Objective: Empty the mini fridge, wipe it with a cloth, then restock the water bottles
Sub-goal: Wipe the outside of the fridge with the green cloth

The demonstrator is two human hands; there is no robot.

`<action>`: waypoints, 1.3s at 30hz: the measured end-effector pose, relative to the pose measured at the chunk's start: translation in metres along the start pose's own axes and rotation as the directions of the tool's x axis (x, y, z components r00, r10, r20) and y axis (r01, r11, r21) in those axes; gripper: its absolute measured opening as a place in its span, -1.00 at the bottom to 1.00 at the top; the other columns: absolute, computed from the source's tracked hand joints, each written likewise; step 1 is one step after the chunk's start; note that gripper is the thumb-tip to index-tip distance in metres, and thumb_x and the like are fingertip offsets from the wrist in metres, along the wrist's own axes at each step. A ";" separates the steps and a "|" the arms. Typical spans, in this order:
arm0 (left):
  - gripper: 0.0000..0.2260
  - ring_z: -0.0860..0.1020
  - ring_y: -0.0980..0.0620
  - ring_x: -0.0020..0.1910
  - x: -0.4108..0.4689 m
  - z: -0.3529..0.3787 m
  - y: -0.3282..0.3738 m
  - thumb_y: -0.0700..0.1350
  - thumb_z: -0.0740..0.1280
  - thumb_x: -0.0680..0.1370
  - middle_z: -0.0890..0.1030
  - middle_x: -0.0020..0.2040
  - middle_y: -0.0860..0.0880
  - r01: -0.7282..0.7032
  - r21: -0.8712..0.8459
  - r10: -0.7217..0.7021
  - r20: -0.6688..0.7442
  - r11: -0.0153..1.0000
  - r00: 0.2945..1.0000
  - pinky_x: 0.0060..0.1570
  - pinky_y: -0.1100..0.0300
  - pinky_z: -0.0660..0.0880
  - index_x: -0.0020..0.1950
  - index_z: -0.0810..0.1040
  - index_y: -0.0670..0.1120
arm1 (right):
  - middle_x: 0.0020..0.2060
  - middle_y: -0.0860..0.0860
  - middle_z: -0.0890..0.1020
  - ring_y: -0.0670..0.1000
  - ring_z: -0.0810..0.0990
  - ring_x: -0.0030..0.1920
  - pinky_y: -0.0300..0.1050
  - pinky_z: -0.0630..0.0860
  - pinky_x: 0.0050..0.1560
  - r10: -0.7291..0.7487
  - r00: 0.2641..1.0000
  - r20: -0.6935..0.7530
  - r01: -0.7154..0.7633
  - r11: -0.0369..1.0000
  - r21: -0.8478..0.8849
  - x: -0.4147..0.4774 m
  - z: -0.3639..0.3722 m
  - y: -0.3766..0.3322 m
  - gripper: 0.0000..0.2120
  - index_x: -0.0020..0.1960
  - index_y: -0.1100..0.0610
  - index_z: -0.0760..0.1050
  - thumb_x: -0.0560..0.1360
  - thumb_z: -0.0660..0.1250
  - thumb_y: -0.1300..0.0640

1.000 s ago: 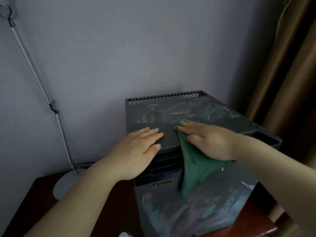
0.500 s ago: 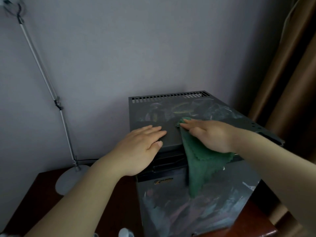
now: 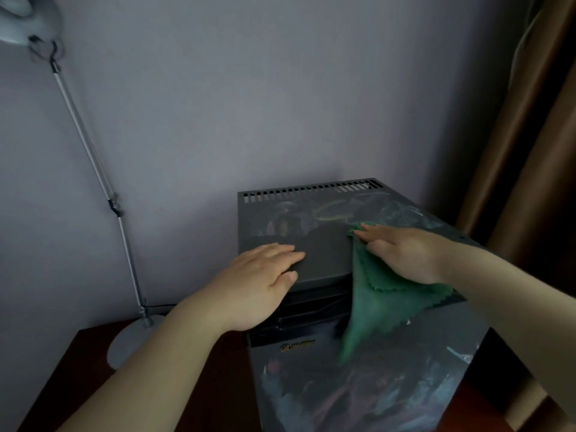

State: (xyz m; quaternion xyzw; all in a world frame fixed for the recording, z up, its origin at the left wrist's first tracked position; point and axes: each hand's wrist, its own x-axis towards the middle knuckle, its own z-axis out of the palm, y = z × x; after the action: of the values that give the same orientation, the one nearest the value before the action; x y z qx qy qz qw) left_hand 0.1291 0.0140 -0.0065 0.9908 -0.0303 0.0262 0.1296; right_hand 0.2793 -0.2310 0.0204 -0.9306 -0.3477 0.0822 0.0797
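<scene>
Right hand (image 3: 405, 254), fingers straight, presses scallop-edged green cloth (image 3: 383, 307) onto smeared grey mini fridge (image 3: 311, 213); left hand (image 3: 258, 285) rests flat.

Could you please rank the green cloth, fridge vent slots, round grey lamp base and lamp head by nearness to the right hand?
1. Green cloth: under the right hand.
2. Vent slots: farther back.
3. Round grey lamp base: lower left.
4. Lamp head: top left.
</scene>
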 end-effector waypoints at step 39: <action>-0.54 0.11 0.13 0.58 0.075 0.042 0.131 0.26 0.05 0.66 0.21 0.59 0.20 0.415 0.036 -0.400 -0.198 0.909 0.895 0.54 0.12 0.06 0.57 0.24 0.26 | 0.60 -0.22 0.05 -0.20 -0.01 0.58 -0.31 -0.13 0.43 -0.351 0.931 0.096 0.353 0.936 -0.005 -0.008 -0.034 0.175 -0.53 0.62 -0.14 0.11 0.71 -0.06 -0.06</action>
State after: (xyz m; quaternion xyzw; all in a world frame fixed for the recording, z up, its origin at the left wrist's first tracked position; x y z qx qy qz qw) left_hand 0.1967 -0.1275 -0.0086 0.9725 0.1911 0.0923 0.0960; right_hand 0.3916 -0.3701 0.0185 -0.8492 -0.5130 0.1062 0.0667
